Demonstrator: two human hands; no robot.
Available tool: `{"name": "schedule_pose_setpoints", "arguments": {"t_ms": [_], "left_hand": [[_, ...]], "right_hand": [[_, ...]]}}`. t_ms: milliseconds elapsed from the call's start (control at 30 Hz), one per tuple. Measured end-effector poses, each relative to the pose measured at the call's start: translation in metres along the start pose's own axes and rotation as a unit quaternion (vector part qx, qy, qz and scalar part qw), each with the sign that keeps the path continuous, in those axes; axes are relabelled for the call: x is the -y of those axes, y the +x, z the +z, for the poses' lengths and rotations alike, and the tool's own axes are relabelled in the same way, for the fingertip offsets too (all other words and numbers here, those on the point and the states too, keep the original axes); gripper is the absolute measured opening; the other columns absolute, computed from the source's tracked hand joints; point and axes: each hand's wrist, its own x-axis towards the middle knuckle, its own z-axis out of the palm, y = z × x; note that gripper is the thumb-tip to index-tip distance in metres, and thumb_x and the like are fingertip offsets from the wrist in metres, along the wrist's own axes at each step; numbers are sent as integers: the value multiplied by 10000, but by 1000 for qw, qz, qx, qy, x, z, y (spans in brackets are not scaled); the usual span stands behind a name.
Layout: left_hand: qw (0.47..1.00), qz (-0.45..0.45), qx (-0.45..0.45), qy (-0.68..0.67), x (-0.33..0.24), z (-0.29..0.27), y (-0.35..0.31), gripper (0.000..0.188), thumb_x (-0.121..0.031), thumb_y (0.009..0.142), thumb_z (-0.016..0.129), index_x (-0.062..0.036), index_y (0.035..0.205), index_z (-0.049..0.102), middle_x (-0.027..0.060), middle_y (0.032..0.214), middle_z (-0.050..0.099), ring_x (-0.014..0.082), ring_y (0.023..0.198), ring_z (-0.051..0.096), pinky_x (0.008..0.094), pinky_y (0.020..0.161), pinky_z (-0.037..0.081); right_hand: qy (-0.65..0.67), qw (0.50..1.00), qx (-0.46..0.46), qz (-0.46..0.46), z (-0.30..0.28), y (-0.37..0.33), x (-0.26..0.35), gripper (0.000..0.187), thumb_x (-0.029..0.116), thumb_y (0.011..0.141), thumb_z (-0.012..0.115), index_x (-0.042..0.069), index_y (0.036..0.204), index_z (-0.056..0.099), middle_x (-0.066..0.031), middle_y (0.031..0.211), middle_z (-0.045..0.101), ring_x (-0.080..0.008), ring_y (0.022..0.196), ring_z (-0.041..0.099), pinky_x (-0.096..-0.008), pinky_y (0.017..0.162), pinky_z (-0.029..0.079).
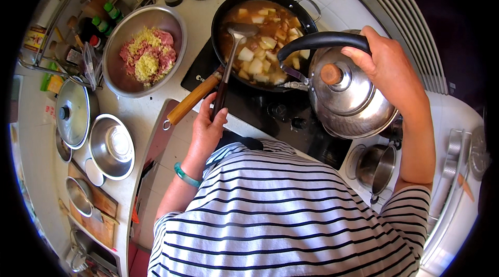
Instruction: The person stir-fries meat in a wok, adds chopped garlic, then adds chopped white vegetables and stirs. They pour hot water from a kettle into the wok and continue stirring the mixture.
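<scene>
My left hand (pixel 208 124) is closed around the dark handle of a metal spatula (pixel 236 38), whose head rests in the stew. The wok (pixel 218 17) holds brown broth with pale chunks, and its wooden handle (pixel 193 99) passes beside my left fingers. My right hand (pixel 387 64) grips the black curved handle of a large steel kettle (pixel 353 101). The kettle has a wooden lid knob, and its spout reaches the wok's near right rim. Whether water runs from the spout, I cannot tell.
Beneath the wok lies a black cooktop (pixel 280 126). A steel bowl (pixel 179 27) of raw minced meat with chopped garlic stands left, near a rack of bottles (pixel 112 14). A lidded pot (pixel 78 113), another steel bowl (pixel 96 147) and a cutting board (pixel 101 233) are farther left; a small pot (pixel 375 168) is right.
</scene>
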Motion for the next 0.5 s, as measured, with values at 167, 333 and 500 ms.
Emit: {"name": "schedule_pose_setpoints", "arguments": {"t_ms": [167, 333, 500], "left_hand": [[1000, -7, -10, 2, -7, 5, -4, 497, -169, 964, 588, -75, 1413, 396, 23, 785, 533, 69, 581, 461, 200, 492, 381], [998, 5, -16, -68, 1, 10, -9, 474, -157, 977, 564, -64, 1412, 402, 24, 775, 550, 46, 521, 423, 190, 443, 337], [996, 5, -27, -88, 1, 17, -17, 429, -155, 987, 547, -65, 1390, 432, 24, 760, 562, 37, 498, 413, 185, 420, 316]], "right_hand": [[20, 1000, -13, 8, 1, -1, -20, 423, 372, 894, 653, -25, 838, 519, -201, 660, 553, -326, 579, 526, -404, 585, 442], [92, 995, -44, 17, 9, -11, -45, 415, 364, 897, 653, -14, 819, 502, -177, 658, 535, -279, 580, 488, -384, 597, 438], [136, 987, -70, 54, 21, -27, -77, 384, 363, 898, 653, 5, 837, 528, -111, 657, 524, -193, 592, 476, -341, 597, 435]]}}
